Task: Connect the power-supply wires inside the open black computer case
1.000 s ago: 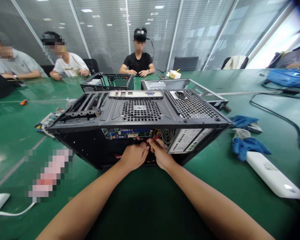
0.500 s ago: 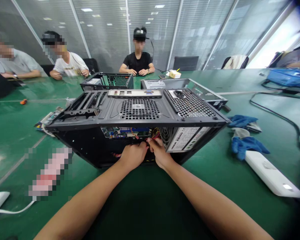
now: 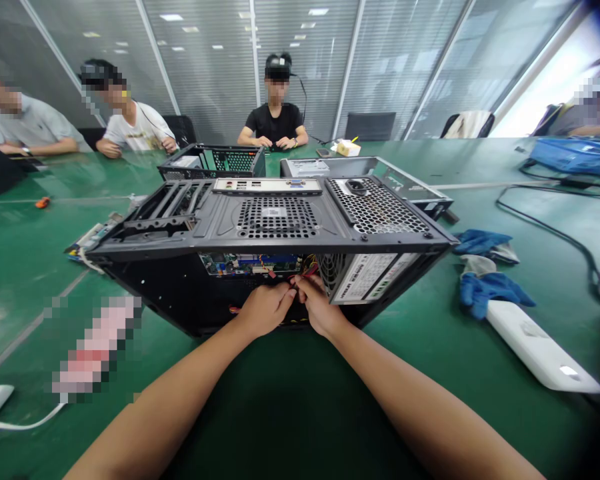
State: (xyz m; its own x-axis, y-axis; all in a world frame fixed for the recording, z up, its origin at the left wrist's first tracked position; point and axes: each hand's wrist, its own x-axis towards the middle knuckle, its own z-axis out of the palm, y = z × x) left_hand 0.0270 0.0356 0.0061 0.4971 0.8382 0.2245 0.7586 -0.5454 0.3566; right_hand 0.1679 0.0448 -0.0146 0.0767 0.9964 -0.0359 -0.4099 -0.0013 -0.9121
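A black computer case (image 3: 215, 230) stands before me with its rear panel facing up and its near side uncovered. Inside the opening, my left hand (image 3: 267, 308) and my right hand (image 3: 316, 303) meet with fingertips nearly touching, both closed in a pinch. A thin red cable (image 3: 307, 272) runs into their fingers; its end is hidden. Just right of my right hand is the power supply (image 3: 370, 277), with a white label and a fan. Behind my hands shows the motherboard (image 3: 240, 263), with a small red plug (image 3: 271, 273) hanging on coloured wires.
Two more open cases (image 3: 215, 160) stand beyond mine. Blue work gloves (image 3: 495, 287) and a white oblong device (image 3: 540, 347) lie to the right, near a black cable (image 3: 555, 230). A circuit board (image 3: 87, 241) lies at left. Several people sit around the green table (image 3: 25, 267).
My fingers have shifted slightly at the red cable, and more of it shows above my right hand. The whole view has slid a little; the case has not visibly moved.
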